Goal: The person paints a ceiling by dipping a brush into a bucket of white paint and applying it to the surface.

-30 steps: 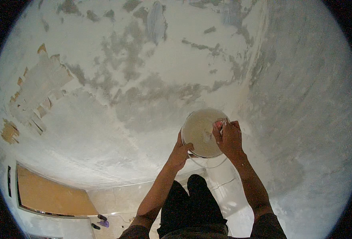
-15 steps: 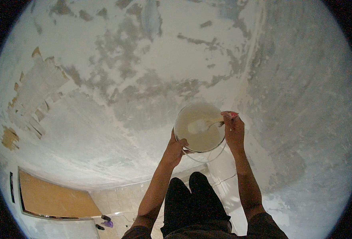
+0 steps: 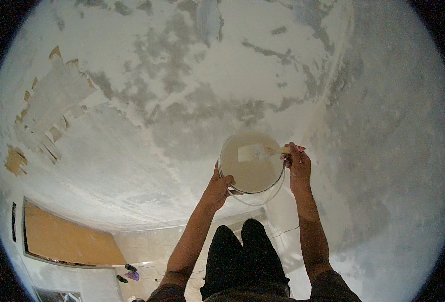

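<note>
A round bucket (image 3: 255, 176) holds an off-white, creamy material. My left hand (image 3: 217, 189) grips its lower-left side, with the thumb over the rim and the other fingers hidden beneath. Its thin handle (image 3: 262, 202) hangs down on the near side. Over the material lies the wide, pale head of a paintbrush (image 3: 255, 152), coated in white. My right hand (image 3: 298, 163) is closed around its handle, beside the bucket's right rim. A bit of red shows at the handle's end.
A patchy white and grey wall (image 3: 192, 136) rises in front, meeting another wall (image 3: 378, 151) on the right. Torn covering (image 3: 56, 100) shows at left. Lower left are an orange-brown panel (image 3: 71, 234) and small dark and purple items (image 3: 131, 274) on the tiled floor (image 3: 147, 246).
The brush head has turned and come up flatter, now plainly visible over the material. My right hand has shifted slightly down and right. The view has tilted a little.
</note>
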Motion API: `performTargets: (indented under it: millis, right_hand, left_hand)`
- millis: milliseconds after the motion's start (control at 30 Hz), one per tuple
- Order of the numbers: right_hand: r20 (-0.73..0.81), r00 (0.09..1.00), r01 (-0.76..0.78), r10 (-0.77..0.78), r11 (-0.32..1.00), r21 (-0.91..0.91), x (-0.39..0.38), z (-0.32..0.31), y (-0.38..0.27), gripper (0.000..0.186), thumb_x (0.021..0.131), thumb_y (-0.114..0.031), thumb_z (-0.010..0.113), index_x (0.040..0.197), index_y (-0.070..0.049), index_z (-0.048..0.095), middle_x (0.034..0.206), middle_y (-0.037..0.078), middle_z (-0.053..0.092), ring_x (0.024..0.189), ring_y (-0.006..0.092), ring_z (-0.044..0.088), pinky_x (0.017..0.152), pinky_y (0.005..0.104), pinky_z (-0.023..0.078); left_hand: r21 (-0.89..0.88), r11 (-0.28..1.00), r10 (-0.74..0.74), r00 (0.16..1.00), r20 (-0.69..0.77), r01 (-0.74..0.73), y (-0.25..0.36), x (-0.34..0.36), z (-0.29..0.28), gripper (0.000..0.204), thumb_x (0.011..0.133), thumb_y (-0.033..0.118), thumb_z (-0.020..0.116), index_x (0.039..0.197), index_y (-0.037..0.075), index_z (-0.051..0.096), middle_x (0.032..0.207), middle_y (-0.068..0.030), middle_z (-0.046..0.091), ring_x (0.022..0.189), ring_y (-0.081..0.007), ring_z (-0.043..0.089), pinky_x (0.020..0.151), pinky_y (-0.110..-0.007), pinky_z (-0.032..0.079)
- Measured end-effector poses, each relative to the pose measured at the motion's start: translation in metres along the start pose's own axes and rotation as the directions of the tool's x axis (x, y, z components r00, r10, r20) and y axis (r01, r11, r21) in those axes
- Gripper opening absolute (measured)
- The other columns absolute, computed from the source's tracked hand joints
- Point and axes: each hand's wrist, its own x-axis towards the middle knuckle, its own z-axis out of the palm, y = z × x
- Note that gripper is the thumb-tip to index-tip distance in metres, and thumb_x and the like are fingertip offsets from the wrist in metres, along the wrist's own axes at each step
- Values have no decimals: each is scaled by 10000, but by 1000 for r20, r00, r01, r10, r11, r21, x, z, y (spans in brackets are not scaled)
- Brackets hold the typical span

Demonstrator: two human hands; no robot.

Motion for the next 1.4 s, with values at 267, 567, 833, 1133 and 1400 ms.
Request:
performTargets:
  millis: [267, 567, 833, 1133, 1400]
  right_hand:
    - [23, 990, 140, -139, 968, -208, 15, 4, -7, 355, 984, -308, 492, 921, 12, 634, 779, 47, 640, 686, 124, 555, 637, 270, 414]
    - [120, 959, 281, -257, 919, -276, 20, 18, -25, 317, 999, -287, 488, 899, -14, 615, 697, -7, 550, 611, 65, 440, 551, 250, 351]
    - [200, 965, 209, -167, 954, -214, 10, 15, -13, 326, 985, -295, 516, 950, 4, 640, 722, -14, 584, 575, 24, 398, 511, 202, 298]
    - [326, 945, 5, 7, 999, -36, -8, 42, -6, 301, 968, -299, 545, 961, -15, 643, 713, 8, 592, 582, 61, 445, 536, 236, 353]
    - [452, 892, 68, -17, 993, -96, -18, 63, -14, 310, 977, -328, 537, 981, -36, 639, 719, -4, 580, 605, 61, 460, 555, 237, 379]
  left_hand:
    - [47, 994, -98, 991, 95, 94, 6, 27, -6, 862, 750, 19, 503, 1488, 204, 99, 1387, -176, 344, 1223, -359, 460, 880, -531, 544]
    - [-17, 997, -79, 996, 29, 80, 12, 14, -1, 879, 756, 12, 533, 1499, 186, 98, 1407, -182, 340, 1245, -365, 433, 932, -487, 520]
    - [-21, 989, -146, 989, -14, 145, 3, -27, -23, 884, 754, 10, 511, 1506, 192, 84, 1381, -154, 369, 1225, -331, 439, 891, -444, 524]
    - [-88, 996, -13, 991, -132, 1, -11, -72, -38, 860, 748, 17, 506, 1497, 181, 115, 1356, -149, 387, 1225, -325, 444, 895, -485, 532]
    - [-153, 982, 72, 972, -222, -107, -7, -89, -41, 830, 743, -15, 482, 1485, 145, 144, 1352, -170, 394, 1213, -325, 467, 924, -476, 525]
